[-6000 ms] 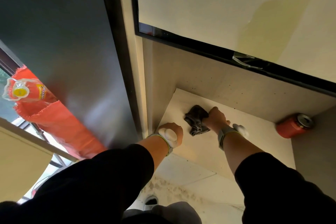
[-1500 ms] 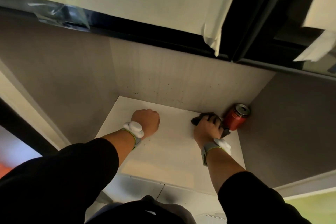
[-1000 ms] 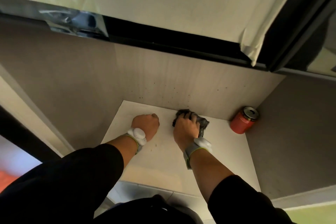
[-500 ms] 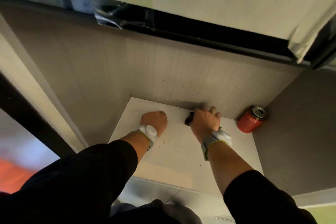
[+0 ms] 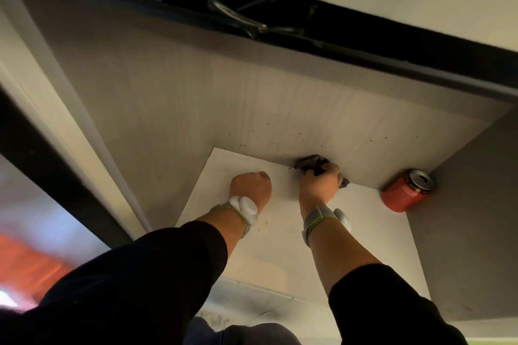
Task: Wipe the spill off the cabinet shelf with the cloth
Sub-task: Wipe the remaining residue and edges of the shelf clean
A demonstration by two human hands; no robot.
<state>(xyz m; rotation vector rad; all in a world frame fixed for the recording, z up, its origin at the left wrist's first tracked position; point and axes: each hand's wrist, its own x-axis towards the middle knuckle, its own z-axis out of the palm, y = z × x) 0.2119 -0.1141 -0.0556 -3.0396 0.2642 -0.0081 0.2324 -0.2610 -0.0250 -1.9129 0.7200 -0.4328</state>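
A pale cabinet shelf (image 5: pixel 372 235) lies below me inside an open cabinet. My right hand (image 5: pixel 319 185) presses a dark grey cloth (image 5: pixel 311 163) against the shelf's rear edge, where it meets the back panel. Most of the cloth is hidden under the fingers. My left hand (image 5: pixel 251 185) rests as a closed fist on the shelf, left of the cloth, holding nothing. A few small dark specks (image 5: pixel 262 223) lie on the shelf near my left wrist.
A red drink can (image 5: pixel 405 192) lies on its side in the shelf's back right corner. The back panel (image 5: pixel 294 120) carries scattered dark specks. Grey side walls close the shelf in left and right. A black frame (image 5: pixel 364 42) runs overhead.
My right hand has pushed the cloth back to the rear edge of the shelf, after sweeping left from beside the can. The left fist has stayed in place.
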